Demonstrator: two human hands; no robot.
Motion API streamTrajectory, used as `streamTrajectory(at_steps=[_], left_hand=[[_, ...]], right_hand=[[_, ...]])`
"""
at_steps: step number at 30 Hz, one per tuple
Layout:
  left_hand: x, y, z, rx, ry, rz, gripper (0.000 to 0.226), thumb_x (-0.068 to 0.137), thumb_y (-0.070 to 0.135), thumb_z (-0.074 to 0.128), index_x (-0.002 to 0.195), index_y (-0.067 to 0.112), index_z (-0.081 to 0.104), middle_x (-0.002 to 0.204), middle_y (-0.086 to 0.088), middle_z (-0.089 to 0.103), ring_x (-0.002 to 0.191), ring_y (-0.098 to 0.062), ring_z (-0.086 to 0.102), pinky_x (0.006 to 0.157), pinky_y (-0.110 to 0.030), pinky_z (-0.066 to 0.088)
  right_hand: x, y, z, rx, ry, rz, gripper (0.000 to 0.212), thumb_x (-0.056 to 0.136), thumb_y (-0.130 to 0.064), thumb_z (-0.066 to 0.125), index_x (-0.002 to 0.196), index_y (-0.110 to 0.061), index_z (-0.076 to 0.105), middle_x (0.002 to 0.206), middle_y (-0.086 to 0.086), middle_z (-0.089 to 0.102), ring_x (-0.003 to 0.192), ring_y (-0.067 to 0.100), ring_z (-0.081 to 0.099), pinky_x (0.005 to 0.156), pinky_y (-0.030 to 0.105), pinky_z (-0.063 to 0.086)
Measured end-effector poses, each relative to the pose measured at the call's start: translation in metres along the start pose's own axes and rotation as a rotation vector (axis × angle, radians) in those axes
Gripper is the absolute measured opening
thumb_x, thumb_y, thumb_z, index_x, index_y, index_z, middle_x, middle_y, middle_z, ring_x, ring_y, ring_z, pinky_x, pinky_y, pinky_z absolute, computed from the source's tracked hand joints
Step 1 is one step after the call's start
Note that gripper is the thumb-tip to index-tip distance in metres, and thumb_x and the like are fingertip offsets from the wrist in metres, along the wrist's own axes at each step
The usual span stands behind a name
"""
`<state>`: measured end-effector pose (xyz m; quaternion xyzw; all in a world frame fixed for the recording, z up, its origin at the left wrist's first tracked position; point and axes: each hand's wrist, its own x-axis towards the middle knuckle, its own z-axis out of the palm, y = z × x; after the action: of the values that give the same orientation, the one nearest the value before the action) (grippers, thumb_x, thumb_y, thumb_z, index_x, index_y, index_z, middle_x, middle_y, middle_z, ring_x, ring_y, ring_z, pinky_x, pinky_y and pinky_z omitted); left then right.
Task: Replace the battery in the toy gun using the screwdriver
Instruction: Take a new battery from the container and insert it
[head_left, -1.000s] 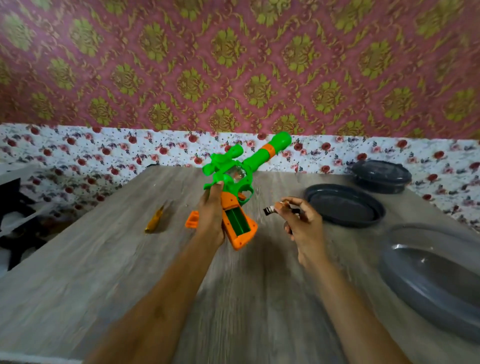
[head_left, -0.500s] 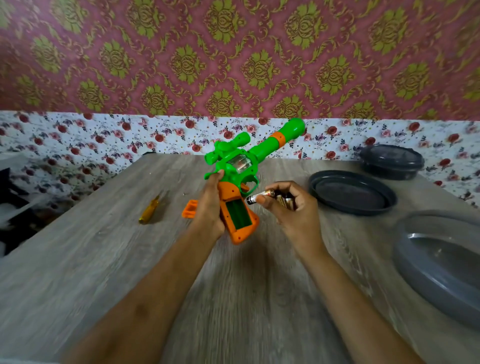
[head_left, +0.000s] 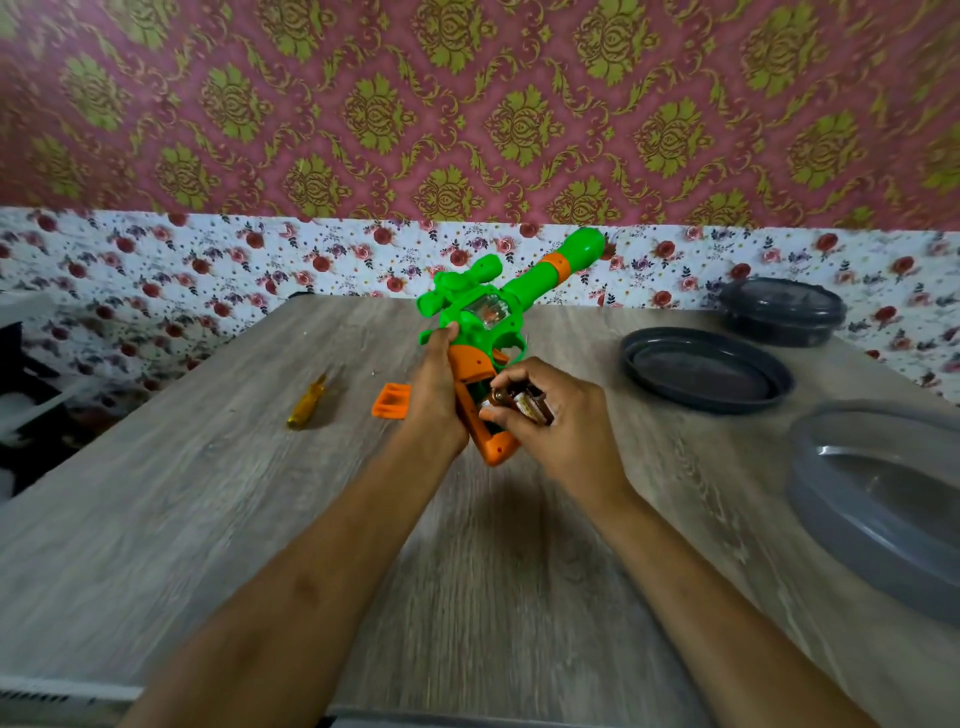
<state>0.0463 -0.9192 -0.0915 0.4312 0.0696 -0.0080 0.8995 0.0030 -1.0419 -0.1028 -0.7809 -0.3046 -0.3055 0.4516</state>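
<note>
A green toy gun (head_left: 498, 306) with an orange grip is held above the wooden table (head_left: 260, 519), its barrel pointing up and to the right. My left hand (head_left: 439, 395) grips the orange handle from the left. The battery compartment in the handle faces me, uncovered. My right hand (head_left: 550, 410) pinches a dark battery (head_left: 511, 400) and holds it against that opening. The orange battery cover (head_left: 390, 400) lies on the table left of my left hand. Further left lies the yellow-handled screwdriver (head_left: 307, 407).
A dark round lid (head_left: 706, 371) lies on the table to the right. A closed dark round container (head_left: 782, 312) stands behind it by the wall. A large grey oval container (head_left: 878, 499) sits at the right edge. Floral wallpaper backs the table.
My right hand has carried the battery leftwards from beside the gun to the handle's opening. The left hand and gun have hardly moved.
</note>
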Motion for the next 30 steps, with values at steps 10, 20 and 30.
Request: streamTrajectory(at_steps=[10,20,30], left_hand=[[0.002,0.003,-0.003,-0.035,0.064,0.038,0.027,0.091,0.036,0.051,0.103,0.013,0.06,0.088,-0.013,0.069,0.07,-0.027,0.066,0.067,-0.037,0.055],[-0.002,-0.004,0.001,-0.047,-0.05,-0.048,0.043,0.089,0.042,0.051,0.111,0.006,0.055,0.083,-0.014,0.063,0.067,-0.027,0.064,0.056,-0.032,0.057],[0.001,-0.002,0.001,-0.094,0.02,0.016,0.027,0.091,0.034,0.05,0.103,0.011,0.058,0.079,-0.011,0.066,0.057,-0.024,0.065,0.053,-0.03,0.055]], right_hand=[[0.001,-0.001,-0.01,0.082,-0.135,0.029,0.021,0.072,-0.016,0.077,0.092,-0.012,0.071,0.086,-0.008,0.068,0.082,0.003,0.065,0.075,0.014,0.049],[-0.004,-0.006,0.004,-0.014,0.08,-0.021,0.016,0.075,-0.012,0.071,0.092,-0.009,0.07,0.094,0.001,0.069,0.093,0.006,0.063,0.085,0.016,0.048],[0.003,-0.002,-0.006,0.011,-0.124,0.014,0.026,0.072,-0.026,0.073,0.094,-0.013,0.073,0.085,-0.01,0.063,0.084,0.001,0.06,0.075,0.007,0.043]])
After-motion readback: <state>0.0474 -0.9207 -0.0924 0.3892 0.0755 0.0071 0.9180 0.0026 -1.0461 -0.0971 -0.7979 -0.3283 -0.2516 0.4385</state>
